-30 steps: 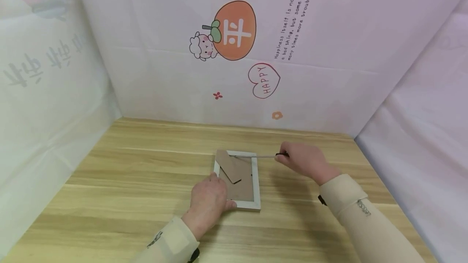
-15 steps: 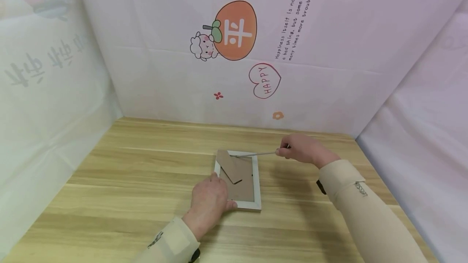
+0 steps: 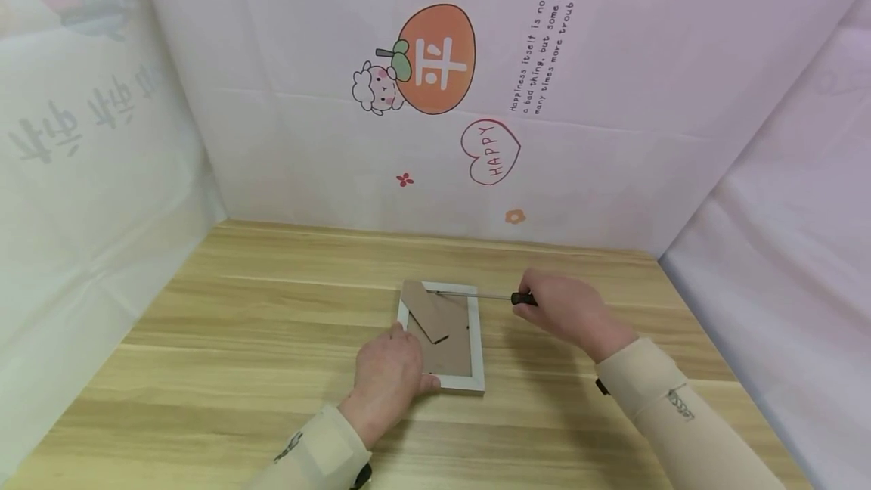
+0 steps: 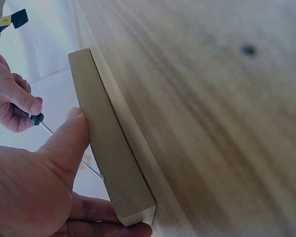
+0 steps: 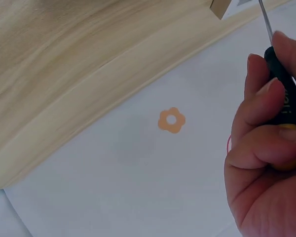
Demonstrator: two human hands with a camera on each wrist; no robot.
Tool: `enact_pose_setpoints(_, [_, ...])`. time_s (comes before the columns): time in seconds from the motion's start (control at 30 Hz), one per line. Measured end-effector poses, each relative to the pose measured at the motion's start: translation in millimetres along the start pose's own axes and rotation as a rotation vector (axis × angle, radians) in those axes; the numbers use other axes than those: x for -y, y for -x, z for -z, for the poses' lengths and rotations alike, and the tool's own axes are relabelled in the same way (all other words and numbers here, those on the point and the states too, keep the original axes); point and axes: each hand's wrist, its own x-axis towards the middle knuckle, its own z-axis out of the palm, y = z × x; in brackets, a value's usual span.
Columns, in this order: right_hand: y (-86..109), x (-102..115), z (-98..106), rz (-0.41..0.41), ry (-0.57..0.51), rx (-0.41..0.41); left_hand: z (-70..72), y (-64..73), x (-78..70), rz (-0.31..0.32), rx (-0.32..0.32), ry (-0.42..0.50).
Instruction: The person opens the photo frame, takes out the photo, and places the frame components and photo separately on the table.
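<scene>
Currently | right grip (image 3: pixel 568 310) curled round slim metal-shafted screwdriver (image 3: pixel 524 299) | left grip (image 3: pixel 389 376) clasping rectangular, brown-backed frame (image 3: pixel 454 331)

Your screwdriver handle (image 5: pixel 290 101) is dark green and yellow. Your frame (image 3: pixel 457 342) has a white border, brown backing. Sleeves (image 3: pixel 697 422) beige, table (image 3: pixel 218 354) tan woodgrain, sheet (image 3: pixel 306 157) white with orange/red prints.
</scene>
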Motion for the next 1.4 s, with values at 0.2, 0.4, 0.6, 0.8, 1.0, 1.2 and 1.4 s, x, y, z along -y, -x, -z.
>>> enact_pose_setpoints(0.2, [1.3,5,-1,0.013,0.062,-0.074,-0.7,0.5,0.7,0.000,-0.013,0.011])
enact_pose_setpoints(0.4, [-2.6,7,1,0.003,0.129,-0.165,1.3,0.5,0.8,0.005,-0.005,0.019])
enact_pose_setpoints(0.6, [-9.8,5,6,0.014,0.128,-0.176,2.5,0.8,0.7,0.001,0.000,0.015])
enact_pose_setpoints(0.8, [-20.4,1,15,-0.009,0.107,-0.093,2.6,0.3,0.7,0.002,-0.004,0.013])
enact_pose_setpoints(1.0, [-30.4,-1,26,-0.008,0.101,-0.021,2.1,-0.5,0.0,0.019,0.015,0.012])
enact_pose_setpoints(1.2, [-38.5,-3,35,-0.019,0.063,0.043,0.8,-1.4,-0.5,0.032,0.017,0.017])
enact_pose_setpoints(1.4, [-43.8,-6,39,-0.016,0.028,0.076,0.0,-1.0,-0.4,0.030,0.019,0.011])
